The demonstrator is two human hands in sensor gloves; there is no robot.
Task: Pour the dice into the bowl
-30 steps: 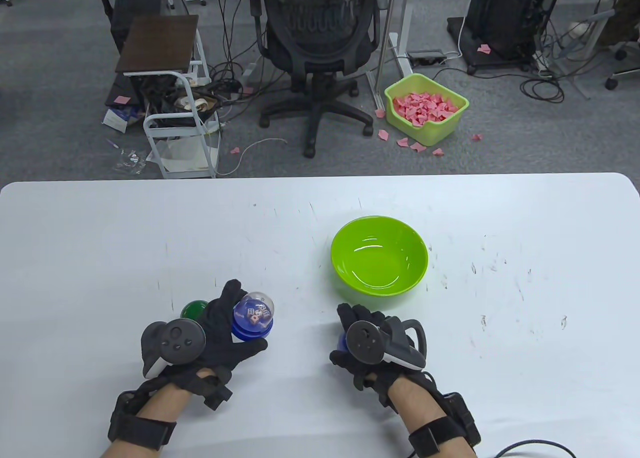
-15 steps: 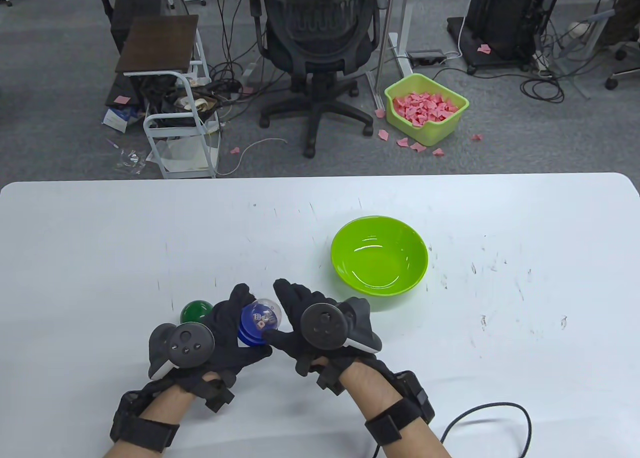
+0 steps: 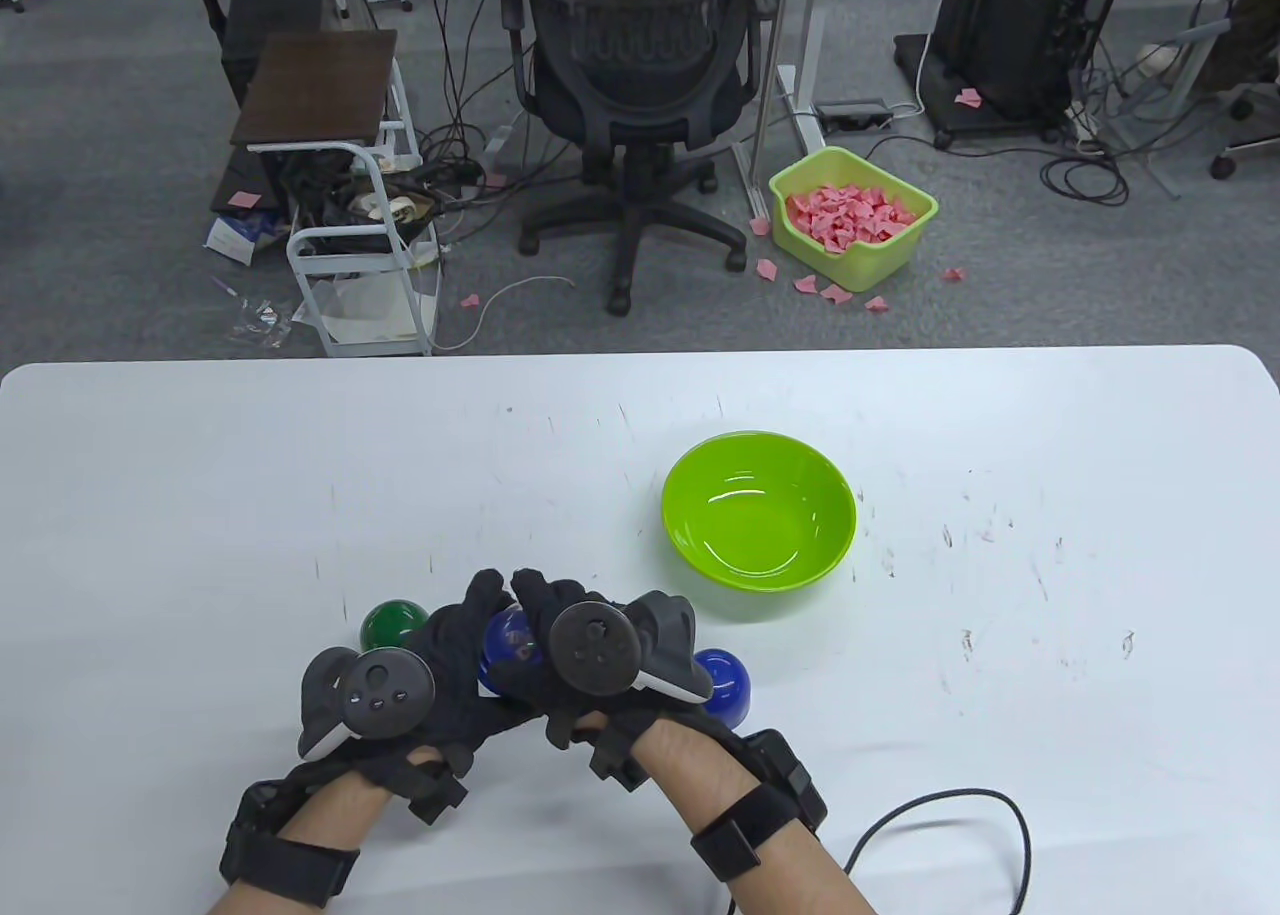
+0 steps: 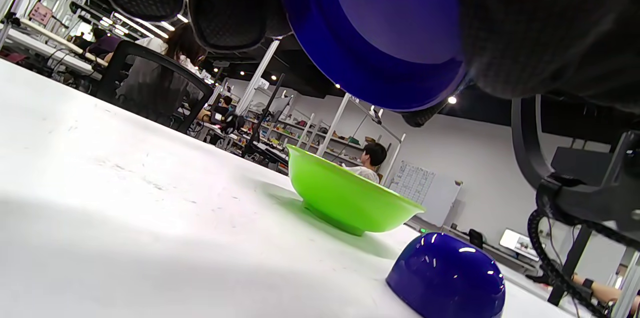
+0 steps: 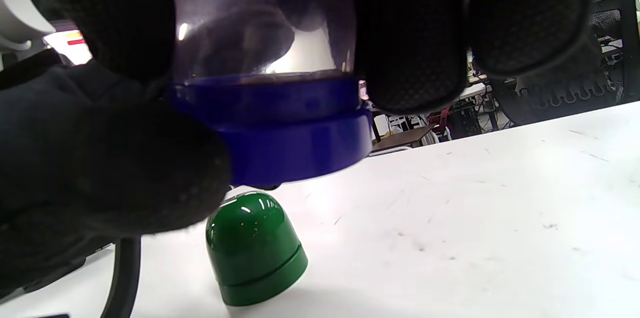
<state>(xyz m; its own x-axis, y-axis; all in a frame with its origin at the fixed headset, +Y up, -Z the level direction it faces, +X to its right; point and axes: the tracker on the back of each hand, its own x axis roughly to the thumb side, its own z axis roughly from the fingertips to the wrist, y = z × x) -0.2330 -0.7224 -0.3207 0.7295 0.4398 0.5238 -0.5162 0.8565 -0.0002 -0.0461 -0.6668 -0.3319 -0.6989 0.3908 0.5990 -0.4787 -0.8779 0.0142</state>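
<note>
Right hand comes to the dice cup

Our left hand [image 3: 440, 660] holds the blue dice cup [image 5: 280, 128]; now our right hand [image 3: 570, 645] fingers [image 5: 410, 33] have closed on its clear dome [image 5: 265, 23], so we can open it.

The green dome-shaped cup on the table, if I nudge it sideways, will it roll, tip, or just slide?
The green dome cup stands on its flat base, so it would probably slide. Its glossy plastic on the smooth white table suggests little grip. Its rounded top means that, once tipped over, it would likely roll.
</note>
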